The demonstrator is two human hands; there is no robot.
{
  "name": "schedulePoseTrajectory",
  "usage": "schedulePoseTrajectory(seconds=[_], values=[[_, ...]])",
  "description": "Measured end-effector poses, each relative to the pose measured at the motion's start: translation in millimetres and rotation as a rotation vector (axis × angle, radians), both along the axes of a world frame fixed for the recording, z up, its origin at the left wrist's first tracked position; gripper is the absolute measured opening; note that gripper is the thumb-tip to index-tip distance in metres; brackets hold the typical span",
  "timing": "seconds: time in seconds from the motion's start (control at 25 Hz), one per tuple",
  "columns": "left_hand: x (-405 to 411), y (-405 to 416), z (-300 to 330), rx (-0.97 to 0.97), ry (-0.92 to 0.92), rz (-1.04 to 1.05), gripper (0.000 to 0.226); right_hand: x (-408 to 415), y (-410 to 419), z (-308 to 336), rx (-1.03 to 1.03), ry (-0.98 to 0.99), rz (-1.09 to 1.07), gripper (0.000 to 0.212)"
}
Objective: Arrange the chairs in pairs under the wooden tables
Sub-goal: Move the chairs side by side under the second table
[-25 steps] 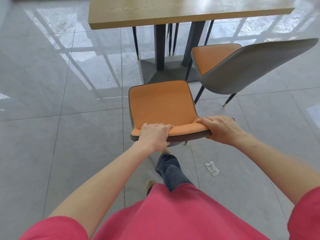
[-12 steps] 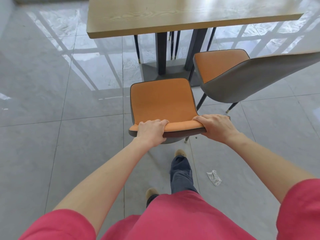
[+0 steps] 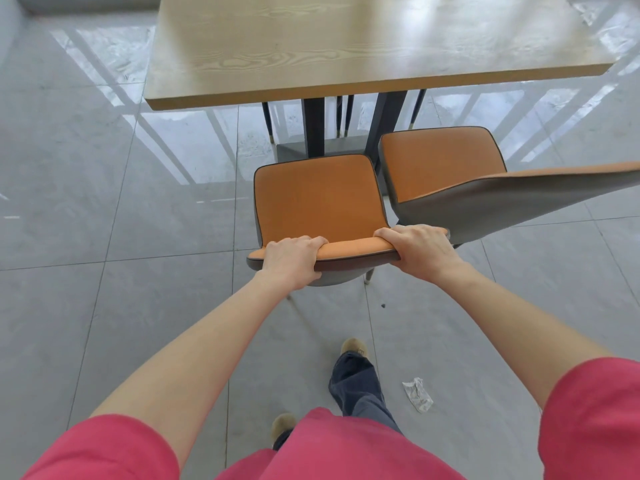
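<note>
Left hand curled over top edge of backrest of the near chair, fingers wrapped onto the orange front face, thumb side at the grey back shell; firm grip. Right hand likewise clamped on the same backrest edge, at its right end, fingers over the front, palm on the rim. Both forearms extended, red short sleeves at the bottom corners of the view.

Near chair directly ahead of both hands: orange seat and backrest, grey outer shell, dark piping. Seat front pointing at the wooden table, just short of the table's near edge, not yet beneath the top. One gold-tipped leg visible below the backrest, between the hands.

Second chair just beside on the right, same orange and grey; its seat front about level with the table's dark pedestal base, its grey back shell sweeping off toward the right edge of the view. Contact between the two chairs: cannot tell.

Under the table's far side: thin dark chair legs with gold tips.

Floor: glossy grey tiles. Crumpled paper scrap lying right of the person's forward foot.
</note>
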State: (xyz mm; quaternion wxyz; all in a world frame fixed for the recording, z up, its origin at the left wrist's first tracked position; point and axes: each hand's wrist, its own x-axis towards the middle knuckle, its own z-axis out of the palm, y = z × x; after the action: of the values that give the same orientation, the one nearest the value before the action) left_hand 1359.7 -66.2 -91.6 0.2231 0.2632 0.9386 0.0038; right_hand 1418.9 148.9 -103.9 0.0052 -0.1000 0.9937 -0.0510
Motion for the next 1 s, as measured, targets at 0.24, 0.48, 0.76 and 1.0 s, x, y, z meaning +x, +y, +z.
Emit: schedulePoseTrajectory(seconds=[0.24, 0.48, 0.76, 1.0], values=[[-45, 33, 0, -0.009, 0.020, 0.018, 0.049, -47, 34, 3, 0.003, -0.014, 0.020, 0.036], [-61, 45, 3, -0.010, 0.022, 0.014, 0.049, -65, 47, 5, 0.010, -0.053, 0.032, 0.036], [-61, 46, 7, -0.045, 0.071, -0.010, 0.050, -68, 40, 12, 0.087, -0.172, -0.013, 0.035], [-61, 44, 7, -0.033, 0.066, -0.015, 0.048, -67, 37, 11, 0.118, -0.185, -0.023, 0.033]])
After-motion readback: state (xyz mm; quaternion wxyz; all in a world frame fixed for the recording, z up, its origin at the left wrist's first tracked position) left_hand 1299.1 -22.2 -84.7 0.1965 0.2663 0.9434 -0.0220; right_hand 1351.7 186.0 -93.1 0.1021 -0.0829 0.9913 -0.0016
